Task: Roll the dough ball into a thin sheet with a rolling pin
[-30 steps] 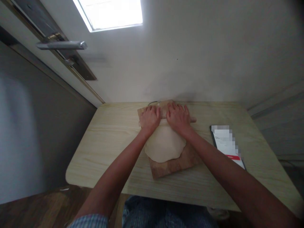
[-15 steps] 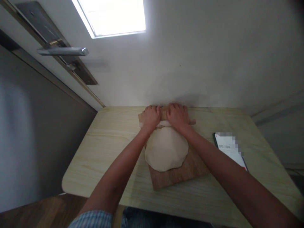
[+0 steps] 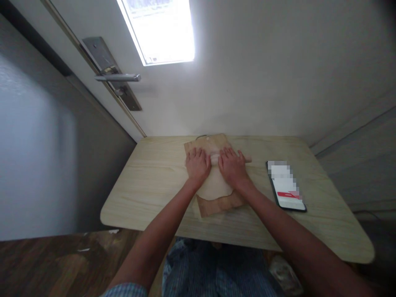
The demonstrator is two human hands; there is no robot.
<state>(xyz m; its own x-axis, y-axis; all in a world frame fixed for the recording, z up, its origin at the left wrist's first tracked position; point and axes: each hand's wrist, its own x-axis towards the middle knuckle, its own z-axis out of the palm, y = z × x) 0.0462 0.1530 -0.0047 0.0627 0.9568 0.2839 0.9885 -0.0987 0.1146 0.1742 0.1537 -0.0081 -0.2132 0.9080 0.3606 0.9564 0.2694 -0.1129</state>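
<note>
A flat round of pale dough (image 3: 214,187) lies on a brown wooden board (image 3: 220,204) on the light wood table (image 3: 154,181). A wooden rolling pin (image 3: 214,158) lies across the dough's far part, one end sticking out to the right. My left hand (image 3: 197,164) and my right hand (image 3: 232,166) rest side by side on the pin, palms down, fingers stretched flat over it. The hands hide most of the pin and the upper half of the dough.
A phone (image 3: 286,186) with a lit screen lies on the table to the right of the board. The table stands against a white wall, with a door and its metal lever handle (image 3: 117,77) at the left. A bright window (image 3: 161,31) is above.
Both hands and the pin have come back toward me, from the board's far edge onto the dough. The camera view has shifted, so the table looks smaller and farther.
</note>
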